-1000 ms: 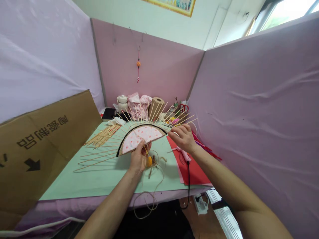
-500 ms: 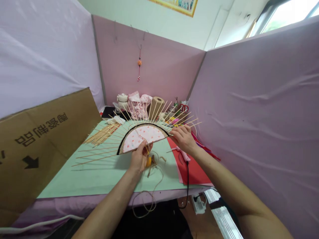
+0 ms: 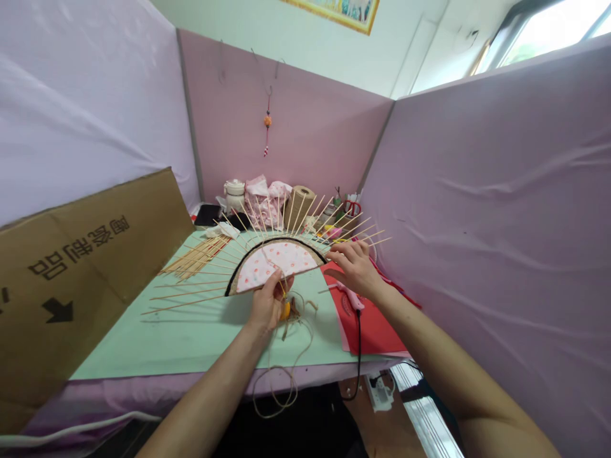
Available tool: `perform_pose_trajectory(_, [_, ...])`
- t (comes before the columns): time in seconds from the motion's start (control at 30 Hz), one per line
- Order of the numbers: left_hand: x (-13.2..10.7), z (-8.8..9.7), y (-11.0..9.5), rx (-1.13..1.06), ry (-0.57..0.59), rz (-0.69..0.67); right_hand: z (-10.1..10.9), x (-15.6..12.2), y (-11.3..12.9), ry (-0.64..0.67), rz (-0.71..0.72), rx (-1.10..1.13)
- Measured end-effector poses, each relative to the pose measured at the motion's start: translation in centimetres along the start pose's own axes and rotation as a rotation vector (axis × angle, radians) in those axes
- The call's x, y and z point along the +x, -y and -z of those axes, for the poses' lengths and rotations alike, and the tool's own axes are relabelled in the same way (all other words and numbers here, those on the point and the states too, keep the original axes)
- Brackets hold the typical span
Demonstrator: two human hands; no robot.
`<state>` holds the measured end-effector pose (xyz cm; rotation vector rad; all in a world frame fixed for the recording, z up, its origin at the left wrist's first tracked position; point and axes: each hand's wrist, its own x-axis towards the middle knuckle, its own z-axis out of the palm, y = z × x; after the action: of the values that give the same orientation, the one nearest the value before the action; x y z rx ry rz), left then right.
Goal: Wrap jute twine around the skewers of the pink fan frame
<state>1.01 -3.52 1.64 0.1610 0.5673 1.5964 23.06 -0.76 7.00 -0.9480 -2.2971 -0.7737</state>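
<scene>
My left hand (image 3: 267, 304) pinches the lower edge of a half-round panel (image 3: 272, 262), tilted above the table. White fabric with small red prints covers its middle, inside a brown border and a black curved rim. Thin wooden sticks (image 3: 184, 295) fan out from that rim. A strand of twine (image 3: 312, 331) hangs below my left hand in loops past the table edge. At the panel's right corner, my right hand (image 3: 356, 267) has its fingers apart and holds nothing; whether a fingertip touches a stick I cannot tell. Just under it lies a pink glue gun (image 3: 353, 298).
A red sheet (image 3: 377, 327) lies under the glue gun, whose black cord drops off the table. Loose sticks (image 3: 198, 257) lie at the left. Behind stand a twine spool (image 3: 300, 207), a white jar (image 3: 234, 194) and crumpled pink fabric (image 3: 262, 200). A cardboard sheet (image 3: 95, 267) leans at the left.
My right hand's fingers have come off the panel's right corner and spread. The panel and its sticks have shifted slightly to the right in my left hand.
</scene>
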Motion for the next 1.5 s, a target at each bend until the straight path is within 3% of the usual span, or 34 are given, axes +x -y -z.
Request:
perform_pose_trajectory(0.53, [0.0,0.1,0.0,0.008,0.022,0.020,1.4,0.3,0.2,0.046,-0.074,0.150])
perform_pose_trajectory(1.03, [0.1,0.3,0.2,0.008,0.041,0.036,2.2,1.0,0.8,0.231,-0.096,0.057])
perform_pose_trajectory(1.2, [0.1,0.2,0.1,-0.001,0.035,0.040,3.5,1.5,0.2,0.281,-0.136,0.161])
perform_pose_trajectory(1.37, [0.1,-0.1,-0.2,-0.021,0.014,0.031,6.1,2.2,-0.5,0.161,-0.167,0.383])
perform_pose_trajectory(1.5, [0.3,0.1,-0.2,-0.037,0.012,0.012,9.0,2.1,0.9,-0.206,-0.253,0.629])
